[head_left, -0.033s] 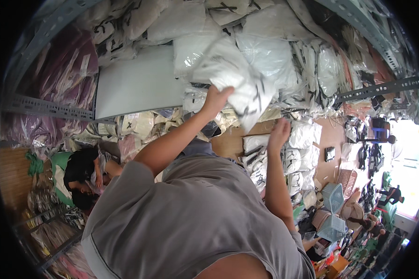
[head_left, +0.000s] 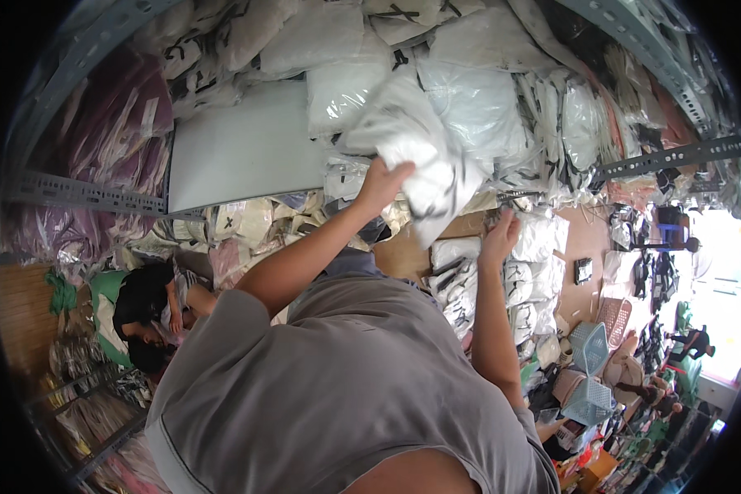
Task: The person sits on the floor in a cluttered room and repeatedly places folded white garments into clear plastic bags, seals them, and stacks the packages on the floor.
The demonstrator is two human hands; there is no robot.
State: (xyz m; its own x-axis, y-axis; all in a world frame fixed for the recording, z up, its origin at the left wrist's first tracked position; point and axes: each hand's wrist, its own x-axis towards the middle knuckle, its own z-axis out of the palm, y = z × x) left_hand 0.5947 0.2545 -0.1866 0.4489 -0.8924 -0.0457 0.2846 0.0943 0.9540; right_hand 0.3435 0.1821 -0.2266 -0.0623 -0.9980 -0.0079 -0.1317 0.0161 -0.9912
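My left hand (head_left: 384, 183) is closed on the near left edge of a white plastic-bagged garment (head_left: 433, 148) with black marks. The bag is smeared by motion and hangs tilted in front of a shelf packed with similar white bags (head_left: 476, 97). To the right and a little lower, my right hand (head_left: 499, 237) is raised with its fingers loosely bent and nothing seen in them. It is apart from the held bag, above stacked white bags (head_left: 531, 276) lower down.
A bare pale shelf board (head_left: 247, 144) lies left of the bags, beside purple bagged garments (head_left: 119, 123). Perforated metal rails (head_left: 675, 158) edge the shelf. A person in black (head_left: 144, 305) sits low at left. Light-blue baskets (head_left: 589, 350) stand at right, with more people beyond.
The held bag has dropped slightly, its lower tip now nearer to me and further left. My right hand has shifted a little to the right and down.
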